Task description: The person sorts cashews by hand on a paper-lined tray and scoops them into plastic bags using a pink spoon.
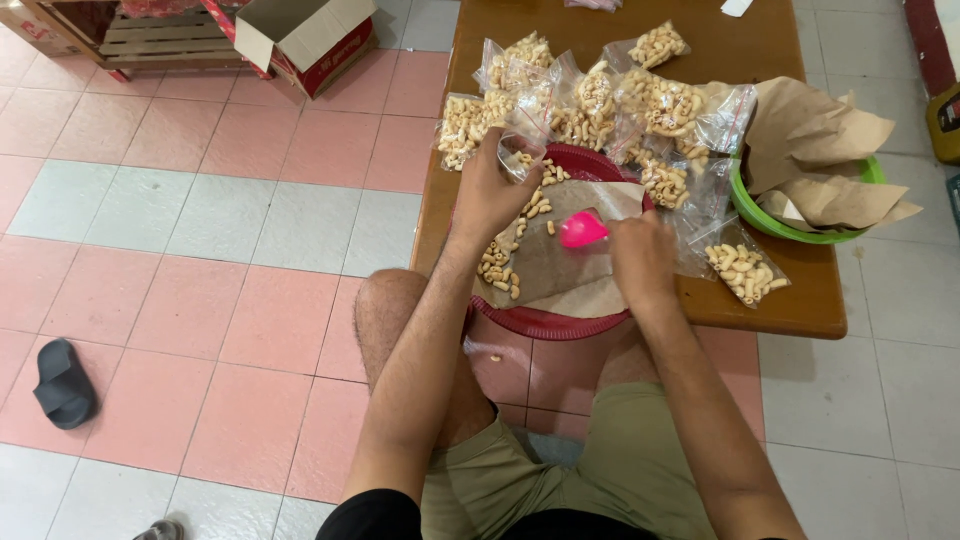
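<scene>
Pink scoop (pixel 582 230) gripped in right hand (pixel 642 256), low over brown paper (pixel 560 268) lining red tray (pixel 556 322) at near edge of wooden table (pixel 790 300). Left hand (pixel 490 190) closed on small clear bag (pixel 520 155), held up above same tray. Hands apart, each clamped on own thing. Pale snack pieces (pixel 500 268) scattered on paper, left side. Filled bags (pixel 590 100) heaped just behind tray; one more bag (pixel 745 270) lying right of right hand. Green bowl (pixel 800 232) with crumpled paper at table's right edge. Dark slipper (pixel 63 383) on tiled floor, well apart.
</scene>
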